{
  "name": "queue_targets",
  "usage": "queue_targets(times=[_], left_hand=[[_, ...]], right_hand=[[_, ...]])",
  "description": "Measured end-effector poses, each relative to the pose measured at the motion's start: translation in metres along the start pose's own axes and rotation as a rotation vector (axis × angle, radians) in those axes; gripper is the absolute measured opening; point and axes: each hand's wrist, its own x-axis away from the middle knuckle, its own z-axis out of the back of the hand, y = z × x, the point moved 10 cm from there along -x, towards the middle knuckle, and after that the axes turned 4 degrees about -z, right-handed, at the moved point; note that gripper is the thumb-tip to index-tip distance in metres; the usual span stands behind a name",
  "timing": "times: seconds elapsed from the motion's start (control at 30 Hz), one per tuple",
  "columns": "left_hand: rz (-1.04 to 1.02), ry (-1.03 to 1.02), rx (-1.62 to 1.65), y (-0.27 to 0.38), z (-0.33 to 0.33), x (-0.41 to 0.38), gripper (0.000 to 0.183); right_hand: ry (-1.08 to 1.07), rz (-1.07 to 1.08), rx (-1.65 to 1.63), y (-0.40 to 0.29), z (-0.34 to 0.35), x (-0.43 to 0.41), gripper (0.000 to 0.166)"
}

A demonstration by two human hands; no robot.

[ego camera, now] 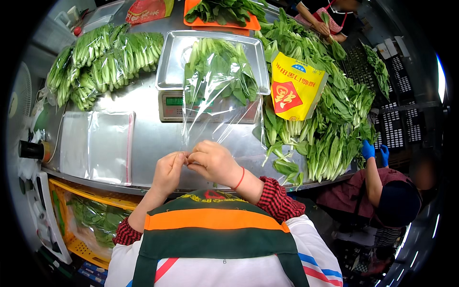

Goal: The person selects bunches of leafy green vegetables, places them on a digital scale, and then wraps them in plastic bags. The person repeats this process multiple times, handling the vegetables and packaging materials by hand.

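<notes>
My left hand (169,171) and my right hand (215,163) meet at the near, open-looking end of a clear plastic bag (222,125), fingers pinching its edge. Leafy greens (222,68) fill the bag's far part, which lies on the metal tray (170,68) of a digital scale (172,107). The bag's near part hangs over the scale's front onto the steel table (150,143). Stacked flat clear bags (107,143) lie to the left of my hands. Bagged greens (107,61) are piled behind them. Which finger holds which bag corner is hard to tell.
Loose greens (330,143) cover the table's right side, with a yellow printed bag (297,86) on top. An orange tray (258,23) of greens stands behind the scale. Co-workers' hands (368,150) (322,28) are at the right. A yellow crate (86,251) sits below the table's left edge.
</notes>
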Motion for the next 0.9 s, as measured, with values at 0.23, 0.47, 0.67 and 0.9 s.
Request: queue_targets(times=[0.23,0.47,0.67,0.9], left_hand=[[0.044,0.025,0.046,0.003,-0.007,-0.003,0.029],[0.245,-0.311,0.367,-0.022,0.017,-0.004,0.033],[-0.466,0.234,-0.748,0.056,0.082,-0.096,0.043],[-1.038,-0.194,-0.941,0.108,-0.002,-0.116,0.026]], right_hand=[[-0.088,-0.016,0.032,-0.004,-0.005,0.008,0.009],[-0.890,-1.241,0.593,0.113,0.146,0.355,0.021],[0.140,-0.648,0.740,0.095,0.230,0.160,0.007],[0.242,0.190,0.741,0.075,0.138,-0.009,0.041]])
